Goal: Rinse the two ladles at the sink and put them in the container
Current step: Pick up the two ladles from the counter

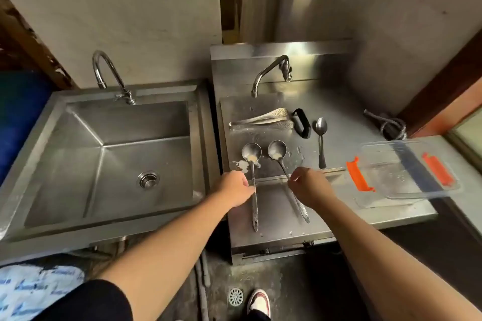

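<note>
Bare grey walls back a steel kitchen corner, with a deep sink (pixel 112 159) at nine o'clock of the view, its gooseneck tap (pixel 108 73) above it at about eleven and no water visibly running. At the centre, on the steel counter (pixel 339 117), lie the two ladles, both soiled with pale residue in their bowls: the left ladle (pixel 252 161) and, just beside it at three o'clock, the right ladle (pixel 280 157). The left hand (pixel 233 187) is curled against the left ladle's handle, fingers narrow and seemingly closing on it; the right hand (pixel 310 187) pinches at the right ladle's handle with bent fingers, though whether either grip is fully shut I cannot tell. I judge this to be the pick-up, with rinsing not yet begun. The next move calls for lifting both ladles and carrying them toward nine o'clock, under the tap. Tongs (pixel 260 121) and a spoon (pixel 321 138) lie at twelve to one o'clock of the ladles. The clear container (pixel 417 190) with orange clips waits at three o'clock, well apart. A patterned cloth at seven o'clock bears blue lettering too blurred to read; no other writing shows.
</note>
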Demonstrator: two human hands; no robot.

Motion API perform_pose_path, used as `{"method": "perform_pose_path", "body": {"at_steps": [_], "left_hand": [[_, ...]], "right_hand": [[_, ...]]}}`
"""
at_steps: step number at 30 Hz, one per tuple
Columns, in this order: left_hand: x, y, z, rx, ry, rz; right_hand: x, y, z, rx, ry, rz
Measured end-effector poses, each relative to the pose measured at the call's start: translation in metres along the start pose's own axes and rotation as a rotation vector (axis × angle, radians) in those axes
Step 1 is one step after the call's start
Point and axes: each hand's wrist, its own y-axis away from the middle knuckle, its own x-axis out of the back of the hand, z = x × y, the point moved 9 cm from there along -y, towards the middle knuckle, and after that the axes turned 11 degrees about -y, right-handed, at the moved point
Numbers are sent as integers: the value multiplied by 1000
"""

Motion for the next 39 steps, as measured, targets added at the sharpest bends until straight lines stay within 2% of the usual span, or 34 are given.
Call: {"method": "perform_pose_path", "body": {"at_steps": [4,8,12,16,24,29,32,39], "left_hand": [[-22,-10,5,118,41,-27],[-35,-20,1,224,47,-2],[-45,-26,-2,261,124,-38],[-57,-31,-7,317,389,-85],[-54,-10,3,320,768,-257],[-34,19,-17,279,920,-306],[-21,35,-43,231,989,-314],[19,54,-138,160,1042,-244]], "right_hand": [[-12,-12,35,-165,-35,-55],[-20,-20,48,-218,-121,-46],[-35,-29,52,-265,-241,-122],[-42,-33,58,-297,-318,-139],[-48,-20,57,-458,-684,-206],[-58,0,32,-473,-856,-265],[-71,15,5,-467,-881,-276],[-132,58,-108,-427,-980,-364]]}}
